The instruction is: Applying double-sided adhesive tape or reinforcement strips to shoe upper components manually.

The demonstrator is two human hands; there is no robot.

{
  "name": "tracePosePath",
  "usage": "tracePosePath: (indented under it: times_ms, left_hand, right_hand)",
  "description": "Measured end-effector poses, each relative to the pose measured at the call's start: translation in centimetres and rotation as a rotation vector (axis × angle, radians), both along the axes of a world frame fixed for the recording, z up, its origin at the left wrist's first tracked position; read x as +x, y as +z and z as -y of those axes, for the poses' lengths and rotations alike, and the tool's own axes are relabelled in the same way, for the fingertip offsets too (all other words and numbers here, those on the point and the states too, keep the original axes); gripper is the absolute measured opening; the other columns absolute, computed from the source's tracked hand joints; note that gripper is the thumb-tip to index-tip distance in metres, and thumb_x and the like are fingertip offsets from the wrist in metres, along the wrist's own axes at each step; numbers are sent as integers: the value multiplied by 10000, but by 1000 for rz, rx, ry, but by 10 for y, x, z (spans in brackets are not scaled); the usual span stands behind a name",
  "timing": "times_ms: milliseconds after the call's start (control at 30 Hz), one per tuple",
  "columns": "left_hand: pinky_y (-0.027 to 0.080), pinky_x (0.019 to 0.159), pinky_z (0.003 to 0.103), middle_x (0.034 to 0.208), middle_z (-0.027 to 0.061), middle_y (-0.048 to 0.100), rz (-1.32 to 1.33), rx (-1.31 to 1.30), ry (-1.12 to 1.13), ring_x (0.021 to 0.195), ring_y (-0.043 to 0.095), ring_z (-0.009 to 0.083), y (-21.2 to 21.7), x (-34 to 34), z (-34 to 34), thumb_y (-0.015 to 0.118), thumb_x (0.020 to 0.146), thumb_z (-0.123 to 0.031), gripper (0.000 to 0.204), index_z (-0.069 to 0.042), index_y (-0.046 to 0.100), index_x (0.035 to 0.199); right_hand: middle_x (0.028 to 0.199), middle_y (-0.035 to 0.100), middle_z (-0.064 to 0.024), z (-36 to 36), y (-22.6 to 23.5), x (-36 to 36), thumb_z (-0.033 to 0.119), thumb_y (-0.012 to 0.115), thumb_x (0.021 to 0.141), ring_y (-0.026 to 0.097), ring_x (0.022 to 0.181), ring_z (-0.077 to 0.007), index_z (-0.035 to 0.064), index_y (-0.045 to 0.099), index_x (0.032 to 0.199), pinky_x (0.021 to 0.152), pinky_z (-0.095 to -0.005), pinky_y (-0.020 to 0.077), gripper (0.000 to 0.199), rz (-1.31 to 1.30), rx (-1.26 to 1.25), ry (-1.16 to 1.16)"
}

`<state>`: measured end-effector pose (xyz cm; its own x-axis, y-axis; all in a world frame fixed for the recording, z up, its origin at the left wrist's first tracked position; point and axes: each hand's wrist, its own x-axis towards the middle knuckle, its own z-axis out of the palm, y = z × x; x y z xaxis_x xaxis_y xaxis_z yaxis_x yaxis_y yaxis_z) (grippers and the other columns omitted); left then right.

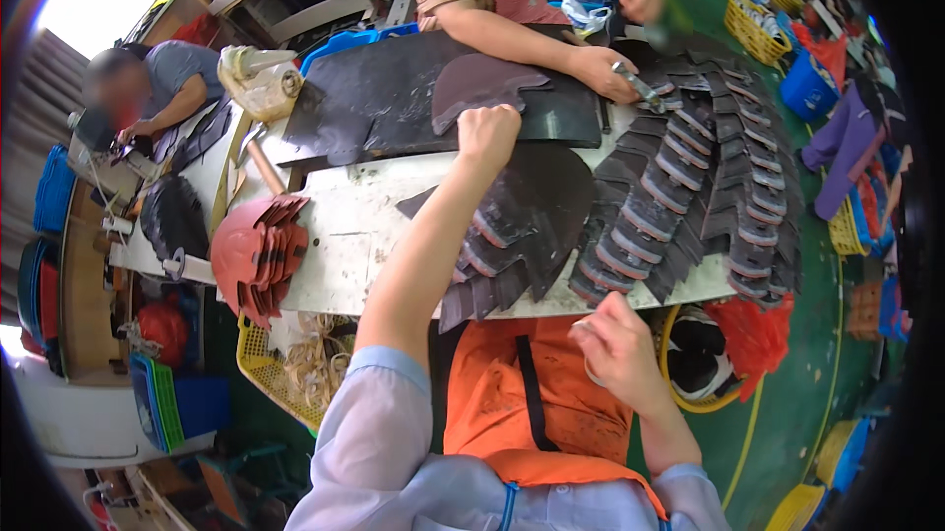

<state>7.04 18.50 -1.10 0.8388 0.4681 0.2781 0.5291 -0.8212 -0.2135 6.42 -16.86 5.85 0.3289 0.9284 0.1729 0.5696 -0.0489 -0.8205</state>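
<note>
My left hand [489,134], its arm stretched over the table, is closed at the near edge of a flat dark brown cut piece [482,86]. That piece lies on a black slab [364,88]. Under my left forearm, more dark brown flat pieces [541,201] are stacked, some with layered black edges. Close to the table's front edge, my right hand [622,349] is closed in front of my orange apron [536,398]; something small and pale shows at its fingers, too small to name. Rows of overlapping dark pieces with thick curved edges [660,177] spread to the right.
Reddish-brown stacked pieces [258,250] sit at the table's left, near a wooden-handled tool [264,167] and a cloudy plastic jug [261,83]. Across the table a co-worker's hand [608,75] rests by a metal tool [640,88]. Yellow baskets [258,364] stand below the front edge.
</note>
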Motion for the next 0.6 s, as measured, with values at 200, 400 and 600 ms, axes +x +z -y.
tracePosePath:
  times_ms: [200,400,600]
  left_hand:
    - [515,777,403,926,186,712,575,-542,87,826,698,309,102,-67,58,508,949,-167,295,-113,667,1192]
    - [498,717,325,946,87,637,325,-1145,-520,806,635,206,133,-107,116,563,824,95,287,-20,604,1084]
    - [486,936,409,1149,135,641,166,-538,-519,1111,618,319,48,-52,163,680,792,22,324,-60,634,1102]
  right_hand:
    - [677,561,-135,72,-47,69,131,678,896,547,658,-282,-4,672,779,605,-381,419,179,153,-67,-584]
    - [635,530,-122,66,-27,85,111,684,914,507,591,-231,-19,663,788,569,-334,385,182,63,23,-642]
    - [703,640,-81,28,-4,52,154,749,846,552,632,-276,41,690,783,587,-376,452,142,282,-12,-259]
